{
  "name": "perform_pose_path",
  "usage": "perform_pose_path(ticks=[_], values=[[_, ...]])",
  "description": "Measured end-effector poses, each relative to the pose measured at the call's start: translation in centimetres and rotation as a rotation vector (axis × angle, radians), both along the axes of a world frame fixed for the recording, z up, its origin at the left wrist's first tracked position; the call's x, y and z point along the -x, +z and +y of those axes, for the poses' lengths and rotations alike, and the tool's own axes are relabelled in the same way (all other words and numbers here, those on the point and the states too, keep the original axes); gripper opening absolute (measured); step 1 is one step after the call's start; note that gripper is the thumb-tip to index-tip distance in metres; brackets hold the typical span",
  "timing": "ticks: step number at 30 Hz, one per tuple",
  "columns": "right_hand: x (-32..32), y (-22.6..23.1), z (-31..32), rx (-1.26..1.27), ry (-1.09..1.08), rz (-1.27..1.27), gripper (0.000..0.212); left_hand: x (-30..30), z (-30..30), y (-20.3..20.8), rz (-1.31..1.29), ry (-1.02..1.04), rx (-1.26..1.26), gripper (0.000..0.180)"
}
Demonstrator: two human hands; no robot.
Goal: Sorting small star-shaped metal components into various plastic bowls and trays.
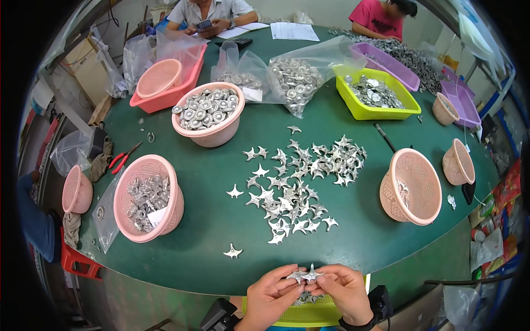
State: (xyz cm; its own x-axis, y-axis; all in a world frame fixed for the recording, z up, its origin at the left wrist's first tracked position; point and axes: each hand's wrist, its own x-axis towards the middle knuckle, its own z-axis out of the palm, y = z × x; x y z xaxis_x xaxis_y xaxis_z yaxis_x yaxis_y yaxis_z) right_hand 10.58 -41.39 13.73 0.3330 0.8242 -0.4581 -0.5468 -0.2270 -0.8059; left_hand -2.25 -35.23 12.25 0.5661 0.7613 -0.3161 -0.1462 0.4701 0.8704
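At the table's near edge, my left hand (271, 293) and my right hand (343, 289) meet, fingers pinched. Between them are shiny pointed metal castings; one casting (296, 275) sits in my left fingers and another casting (312, 274) in my right. Whether the two touch or are joined I cannot tell. Below my hands, a yellow-green basket (282, 316) holds similar metal pieces, partly hidden by my wrists. Ahead on the green table lies a loose spread of star-shaped castings (292, 201), with a single casting (232, 251) apart from it, nearer me.
A pink basket (179, 201) of metal parts stands left, a bowl (221, 135) of round parts behind it. Red-handled pliers (118, 160) lie at left. A pink basket (389, 201) leans at right. Farther back are a yellow tray (361, 113) and filled bags (295, 83). Two people sit opposite.
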Motion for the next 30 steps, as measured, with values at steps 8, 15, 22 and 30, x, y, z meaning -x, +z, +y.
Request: perform_pose_path(ticks=[8,15,22,30], values=[[-0.2,0.0,0.0,0.021,0.037,0.021,0.015,-0.1,-0.1,-0.4,-0.023,0.021,-0.040,0.037],[-0.6,-0.1,-0.2,0.003,0.050,0.024,0.016,-0.2,0.0,0.0,-0.031,-0.009,-0.030,0.039],[-1.1,-0.8,-0.8,-0.065,0.082,-0.031,0.015,-0.1,-0.5,-1.0,-0.062,-0.003,-0.164,0.039],[-0.9,-0.8,-1.0,-0.130,0.089,-0.195,0.012,-0.2,-0.7,-0.2,-0.056,-0.104,-0.150,0.042]])
